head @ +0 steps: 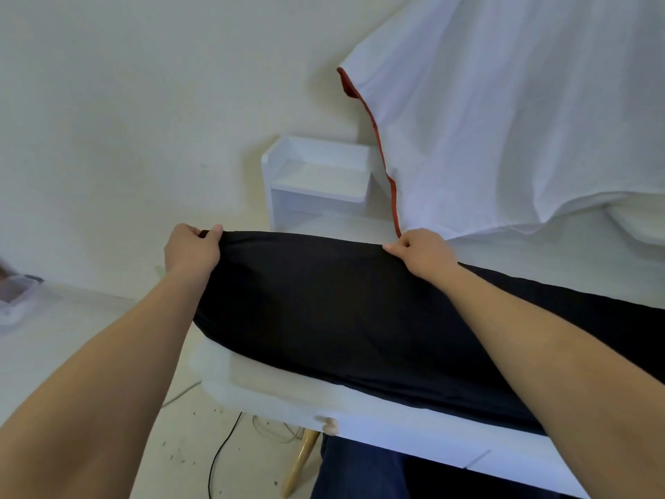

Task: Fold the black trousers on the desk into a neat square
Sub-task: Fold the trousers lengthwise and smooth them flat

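Am seeing black trousers lying across white desk, far edge lifted. Left hand gripping left end of that edge, fingers curled round cloth. Right hand pinching same edge further right, thumb and fingers clamped on fabric. White sheet with red trim hanging behind; small white shelf against wall.

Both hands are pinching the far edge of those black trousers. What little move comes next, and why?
Probably draw that held edge toward the near side of the desk and lay it down. The left hand and right hand both grip the far edge of the black trousers, which lie long across the desk, so a fold looks due.
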Motion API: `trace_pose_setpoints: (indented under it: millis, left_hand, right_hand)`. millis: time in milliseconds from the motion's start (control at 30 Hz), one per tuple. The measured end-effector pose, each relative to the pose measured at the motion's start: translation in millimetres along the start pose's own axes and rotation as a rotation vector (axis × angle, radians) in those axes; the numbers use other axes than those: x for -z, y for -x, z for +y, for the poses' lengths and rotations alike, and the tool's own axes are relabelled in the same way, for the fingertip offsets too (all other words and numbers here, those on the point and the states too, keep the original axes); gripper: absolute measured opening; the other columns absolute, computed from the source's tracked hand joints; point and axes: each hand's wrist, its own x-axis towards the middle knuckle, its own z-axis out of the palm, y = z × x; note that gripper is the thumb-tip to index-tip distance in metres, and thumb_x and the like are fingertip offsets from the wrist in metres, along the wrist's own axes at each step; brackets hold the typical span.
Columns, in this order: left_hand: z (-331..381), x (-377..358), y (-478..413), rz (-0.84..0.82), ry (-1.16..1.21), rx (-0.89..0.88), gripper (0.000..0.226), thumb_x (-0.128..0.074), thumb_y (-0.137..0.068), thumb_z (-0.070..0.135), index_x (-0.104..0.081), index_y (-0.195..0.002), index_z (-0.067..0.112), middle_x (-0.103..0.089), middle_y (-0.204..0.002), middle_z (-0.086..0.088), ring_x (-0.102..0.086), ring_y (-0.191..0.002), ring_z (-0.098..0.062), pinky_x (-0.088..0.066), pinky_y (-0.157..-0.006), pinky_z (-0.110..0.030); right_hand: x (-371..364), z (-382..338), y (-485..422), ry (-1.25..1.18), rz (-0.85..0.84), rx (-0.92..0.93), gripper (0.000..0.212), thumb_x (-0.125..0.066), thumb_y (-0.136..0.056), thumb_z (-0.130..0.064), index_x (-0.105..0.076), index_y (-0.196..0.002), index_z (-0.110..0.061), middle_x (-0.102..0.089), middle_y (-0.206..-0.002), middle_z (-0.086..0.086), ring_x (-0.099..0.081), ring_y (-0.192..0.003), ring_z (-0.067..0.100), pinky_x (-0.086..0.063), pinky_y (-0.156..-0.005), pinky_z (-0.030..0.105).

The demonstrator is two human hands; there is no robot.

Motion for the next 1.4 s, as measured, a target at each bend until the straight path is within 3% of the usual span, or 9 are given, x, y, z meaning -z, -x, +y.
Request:
trace_pose_setpoints:
  millis: [133,333,467,600,767,1000,1200,1300,1400]
  left_hand:
    - [-4,1,13,0.079,-0.085,-0.051,0.034,-0.053,-0.092,0.045,-0.049,-0.097,0.012,-0.056,-0.09,-0.005,-0.054,-0.086,-0.031,-0.038,-0.071,-0.039]
    - [27,-17,39,0.139,-0.464,-0.32,0.035,-0.053,-0.094,0.029,-0.05,-0.125,0.014,-0.047,-0.13,-0.017,-0.046,-0.117,-0.039,-0.033,-0.095,-0.051]
    - [60,-52,72,-0.058,-0.503,-0.57,0.027,-0.052,-0.093,0.028,-0.057,-0.118,0.022,-0.05,-0.128,-0.008,-0.045,-0.12,-0.032,-0.024,-0.105,-0.054]
    - [78,-81,104,-0.308,-0.466,-0.731,0.026,-0.049,-0.095,0.037,-0.059,-0.116,0.026,-0.052,-0.128,0.0,-0.046,-0.122,-0.025,-0.015,-0.111,-0.055]
    - [86,-99,129,-0.49,-0.51,-0.804,0.039,-0.043,-0.096,0.047,-0.052,-0.129,0.029,-0.051,-0.135,0.001,-0.045,-0.127,-0.023,-0.006,-0.113,-0.06]
    - [93,-117,150,-0.584,-0.6,-0.851,0.054,-0.047,-0.092,0.05,-0.037,-0.142,0.031,-0.043,-0.145,-0.002,-0.034,-0.136,-0.026,-0.001,-0.111,-0.066]
    - [111,-126,160,-0.694,-0.552,-0.858,0.065,-0.058,-0.083,0.026,-0.034,-0.143,0.033,-0.045,-0.139,-0.002,-0.04,-0.131,-0.026,-0.001,-0.111,-0.064]
    - [119,-125,161,-0.663,-0.559,-0.903,0.056,-0.064,-0.078,0.018,-0.047,-0.129,0.038,-0.049,-0.115,0.003,-0.047,-0.118,-0.023,-0.015,-0.11,-0.058]
    - [118,-125,161,-0.634,-0.551,-0.991,0.034,-0.063,-0.077,0.011,-0.051,-0.096,0.037,-0.044,-0.094,0.008,-0.05,-0.1,-0.021,-0.029,-0.091,-0.041]
  right_hand:
    - [-14,0,7,0.049,0.132,-0.003,0.045,-0.051,-0.092,-0.054,-0.064,-0.077,-0.013,-0.063,-0.073,0.001,-0.06,-0.071,0.019,-0.051,-0.074,0.038]
    - [-4,23,7,0.048,0.082,0.01,0.038,-0.041,-0.098,-0.049,-0.06,-0.093,-0.017,-0.063,-0.084,0.001,-0.059,-0.077,0.018,-0.049,-0.075,0.037]
    - [13,38,9,0.113,0.061,-0.01,0.039,-0.042,-0.098,-0.045,-0.06,-0.084,-0.013,-0.063,-0.084,0.006,-0.057,-0.074,0.02,-0.043,-0.066,0.034]
    - [31,59,14,0.219,-0.041,-0.106,0.045,-0.035,-0.098,-0.05,-0.058,-0.085,-0.014,-0.063,-0.096,0.007,-0.057,-0.085,0.022,-0.045,-0.077,0.037]
    - [42,75,20,0.278,-0.225,-0.222,0.072,-0.026,-0.095,-0.063,-0.057,-0.128,-0.008,-0.054,-0.136,0.012,-0.05,-0.122,0.031,-0.037,-0.104,0.042]
    - [54,79,29,-0.076,-0.306,-0.107,0.055,-0.051,-0.084,-0.068,-0.069,-0.092,-0.016,-0.067,-0.095,0.0,-0.062,-0.086,0.015,-0.044,-0.077,0.033]
    - [58,76,30,-0.216,-0.405,-0.046,0.037,-0.081,-0.074,-0.026,-0.059,-0.103,-0.024,-0.058,-0.11,-0.002,-0.056,-0.101,0.017,-0.046,-0.085,0.035]
    - [51,71,31,-0.168,-0.356,0.082,0.033,-0.081,-0.069,-0.011,-0.062,-0.09,-0.025,-0.064,-0.094,-0.005,-0.06,-0.087,0.014,-0.046,-0.07,0.026]
    - [41,68,31,-0.053,-0.268,0.188,0.038,-0.082,-0.063,-0.007,-0.053,-0.078,-0.027,-0.057,-0.083,-0.008,-0.052,-0.075,0.011,-0.037,-0.059,0.023]
